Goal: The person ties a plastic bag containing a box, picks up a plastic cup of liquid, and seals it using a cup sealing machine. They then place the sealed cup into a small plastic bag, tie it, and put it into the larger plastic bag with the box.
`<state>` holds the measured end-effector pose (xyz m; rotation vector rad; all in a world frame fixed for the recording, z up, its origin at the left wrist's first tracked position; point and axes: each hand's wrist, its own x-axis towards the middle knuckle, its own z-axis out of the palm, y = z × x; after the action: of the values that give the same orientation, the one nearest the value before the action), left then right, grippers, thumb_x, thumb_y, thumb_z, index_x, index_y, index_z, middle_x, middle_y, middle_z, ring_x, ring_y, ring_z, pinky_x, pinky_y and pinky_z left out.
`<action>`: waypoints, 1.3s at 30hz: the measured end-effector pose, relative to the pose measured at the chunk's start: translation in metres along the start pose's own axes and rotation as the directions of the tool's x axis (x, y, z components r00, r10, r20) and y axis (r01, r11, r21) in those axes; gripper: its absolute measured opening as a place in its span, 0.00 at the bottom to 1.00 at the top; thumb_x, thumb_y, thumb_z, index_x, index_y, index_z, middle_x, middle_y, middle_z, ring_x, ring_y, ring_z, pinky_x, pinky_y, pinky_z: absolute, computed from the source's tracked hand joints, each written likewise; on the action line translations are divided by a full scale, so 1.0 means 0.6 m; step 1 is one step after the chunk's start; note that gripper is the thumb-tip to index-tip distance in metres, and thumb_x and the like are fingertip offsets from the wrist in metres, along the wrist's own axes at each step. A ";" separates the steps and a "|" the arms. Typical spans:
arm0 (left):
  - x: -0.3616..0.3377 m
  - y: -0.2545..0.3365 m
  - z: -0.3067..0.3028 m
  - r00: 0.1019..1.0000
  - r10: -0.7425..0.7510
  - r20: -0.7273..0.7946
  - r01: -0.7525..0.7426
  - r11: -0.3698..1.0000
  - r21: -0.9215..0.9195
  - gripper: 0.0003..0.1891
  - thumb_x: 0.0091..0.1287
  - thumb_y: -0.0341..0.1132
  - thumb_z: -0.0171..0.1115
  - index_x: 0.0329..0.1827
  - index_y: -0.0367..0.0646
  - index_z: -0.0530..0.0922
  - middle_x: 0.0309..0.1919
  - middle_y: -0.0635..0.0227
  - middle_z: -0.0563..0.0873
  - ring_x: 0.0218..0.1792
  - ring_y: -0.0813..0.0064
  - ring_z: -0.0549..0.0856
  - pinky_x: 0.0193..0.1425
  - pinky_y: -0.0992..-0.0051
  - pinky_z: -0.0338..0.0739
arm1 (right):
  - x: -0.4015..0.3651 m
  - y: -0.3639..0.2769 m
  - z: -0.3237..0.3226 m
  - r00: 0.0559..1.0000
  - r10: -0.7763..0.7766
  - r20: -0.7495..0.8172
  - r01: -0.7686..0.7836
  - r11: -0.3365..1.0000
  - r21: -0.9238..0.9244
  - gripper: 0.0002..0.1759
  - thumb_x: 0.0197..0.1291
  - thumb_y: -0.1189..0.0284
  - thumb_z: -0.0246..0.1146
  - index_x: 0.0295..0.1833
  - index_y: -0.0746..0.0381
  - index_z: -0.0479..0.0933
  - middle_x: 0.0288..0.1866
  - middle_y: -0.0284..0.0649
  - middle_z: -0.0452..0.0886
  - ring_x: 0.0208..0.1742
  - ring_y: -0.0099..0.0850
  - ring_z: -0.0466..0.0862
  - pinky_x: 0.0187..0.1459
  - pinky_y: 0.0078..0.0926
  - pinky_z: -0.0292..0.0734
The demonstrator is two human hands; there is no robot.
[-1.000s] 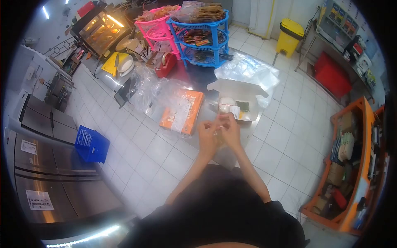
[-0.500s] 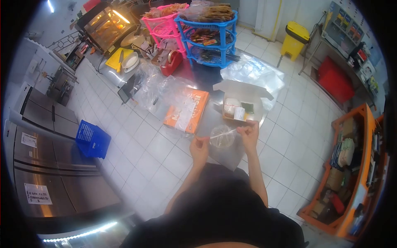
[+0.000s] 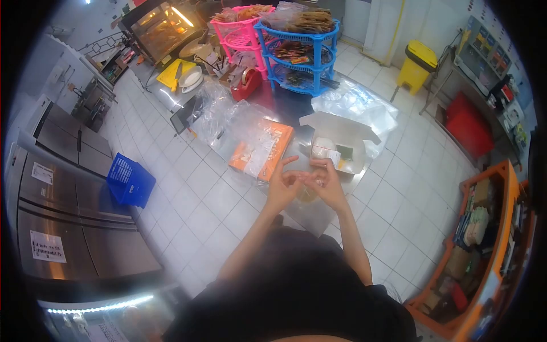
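My left hand (image 3: 284, 185) and my right hand (image 3: 326, 185) meet over the near edge of the metal table, thumbs and fingertips pinched together. Whatever thin thing they pinch is too small to make out. Beneath them lies a round clear container (image 3: 308, 194), mostly hidden by the fingers, on a clear plastic sheet (image 3: 310, 218). Just beyond my right hand stands an open white box (image 3: 356, 165) holding a white wrapped item (image 3: 325, 147) and a green packet (image 3: 345, 153). An orange package (image 3: 268, 149) in clear plastic lies beyond my left hand.
Crumpled clear plastic (image 3: 213, 117) and a red tape dispenser (image 3: 247, 84) are at the back left. Blue tiered racks (image 3: 298, 54) and pink ones (image 3: 239, 35) stand at the far end. Flat clear bags (image 3: 364, 108) lie at the back right. A blue basket (image 3: 130, 179) is on the floor.
My hands have come together from either side of the round container and now cover much of it. The stretched thin strip between them no longer shows. The whole view has shifted slightly.
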<state>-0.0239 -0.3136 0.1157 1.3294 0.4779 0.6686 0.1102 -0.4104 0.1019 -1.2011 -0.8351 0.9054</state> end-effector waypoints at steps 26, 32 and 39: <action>0.020 0.106 -0.092 0.993 0.083 0.080 -0.110 0.882 0.457 0.07 0.62 0.23 0.67 0.40 0.33 0.79 0.34 0.67 0.85 0.38 0.80 0.84 0.47 0.78 0.78 | 0.020 -0.200 0.112 0.887 -0.437 0.149 0.461 0.851 -0.252 0.35 0.58 0.85 0.56 0.71 0.62 0.54 0.75 0.54 0.53 0.52 0.34 0.82 0.53 0.32 0.81; 0.054 0.228 -0.238 0.992 0.057 0.116 -0.094 0.935 0.342 0.05 0.60 0.23 0.68 0.34 0.35 0.79 0.29 0.68 0.83 0.35 0.81 0.83 0.43 0.77 0.77 | 0.208 -0.182 0.235 0.865 -0.489 -0.110 0.378 0.782 -0.496 0.35 0.57 0.82 0.64 0.70 0.63 0.59 0.63 0.48 0.70 0.42 0.29 0.81 0.46 0.28 0.80; 0.120 0.245 -0.386 0.985 0.112 0.129 -0.163 0.849 0.502 0.06 0.61 0.28 0.68 0.36 0.37 0.80 0.30 0.63 0.84 0.33 0.73 0.84 0.41 0.76 0.77 | 0.377 -0.068 0.341 0.910 -0.349 -0.225 0.117 0.734 -0.669 0.38 0.53 0.80 0.68 0.70 0.63 0.61 0.49 0.42 0.74 0.41 0.27 0.80 0.43 0.23 0.78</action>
<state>-0.1509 -0.0826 0.2201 1.9087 0.5057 0.6127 0.0240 -0.1286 0.1895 -1.7394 -1.0255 0.1583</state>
